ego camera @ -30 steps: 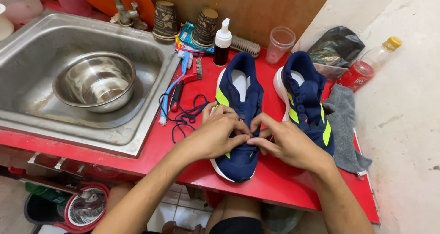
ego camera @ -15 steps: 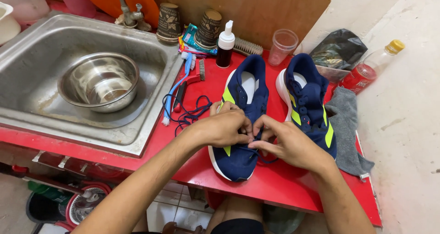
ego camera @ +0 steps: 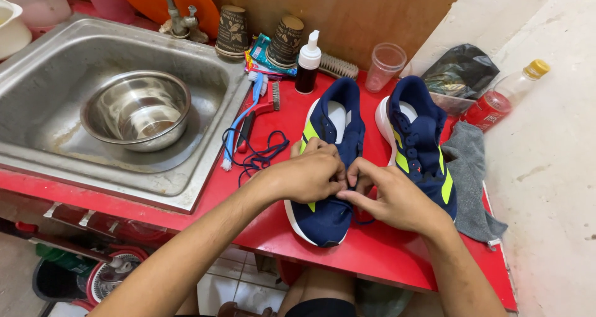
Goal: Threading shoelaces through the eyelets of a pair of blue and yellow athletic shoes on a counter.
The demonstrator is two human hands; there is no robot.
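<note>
Sachets: a small heap of teal, red and yellow packets [ego camera: 263, 55] lies at the back of my bench, between two brown patterned paper cups.
Bottle label: a red wrap [ego camera: 486, 110] circles the clear plastic bottle with the yellow cap, lying tilted at my far right.
Dark bag: a crumpled black plastic bag [ego camera: 459, 72] sits behind that bottle.

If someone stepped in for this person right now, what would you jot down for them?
Left hand: on the lace area of the near navy sneaker with yellow-green stripes, fingers pinched at it.
Right hand: fingertips meet the left's, pinching a dark lace.
Loose dark blue shoelace lies on the red counter, left of that shoe.
Second matching navy sneaker stands to the right, laced.
Done: second shoe laced. Left: near shoe's lacing looks unfinished.
</note>
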